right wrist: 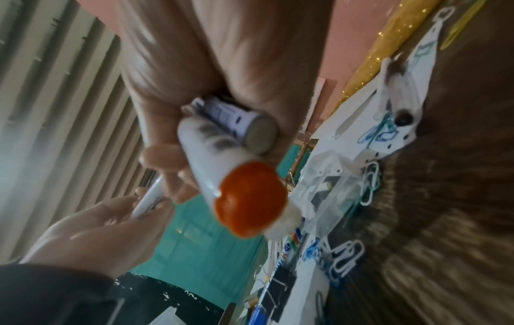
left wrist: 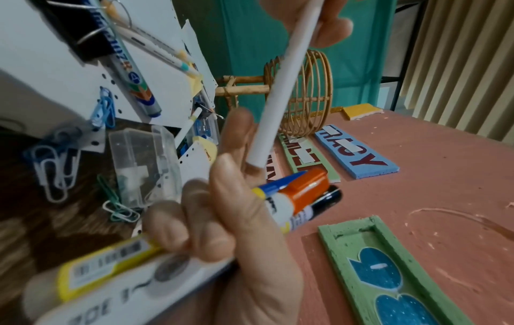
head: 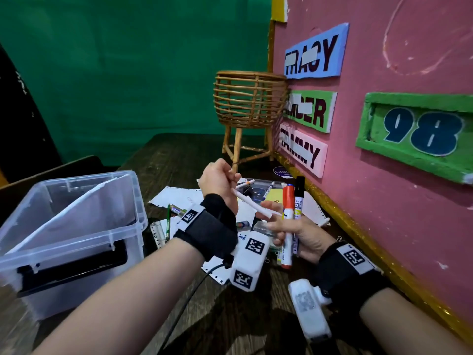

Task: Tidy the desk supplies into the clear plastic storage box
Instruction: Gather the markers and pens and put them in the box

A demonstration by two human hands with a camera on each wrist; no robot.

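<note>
1. The left hand (head: 217,179) pinches the white pen (head: 252,203) by its upper end, above the surface.
2. The right hand (head: 304,239) grips two markers (head: 291,221); its fingers (head: 271,207) touch the pen's lower end.
3. The pen looks light, stiff and smooth; mid-barrel seems the surest hold.
4. The box (head: 122,198) stands at the left.

box (head: 76,201): clear, glossy plastic
desk (head: 163,155): dark wood, matt grain
basket (head: 249,98): woven rattan
board (head: 384,175): pink, rough, painted
sheets (head: 176,194): white paper, punched edges
markers (head: 288,201): glossy plastic
</note>
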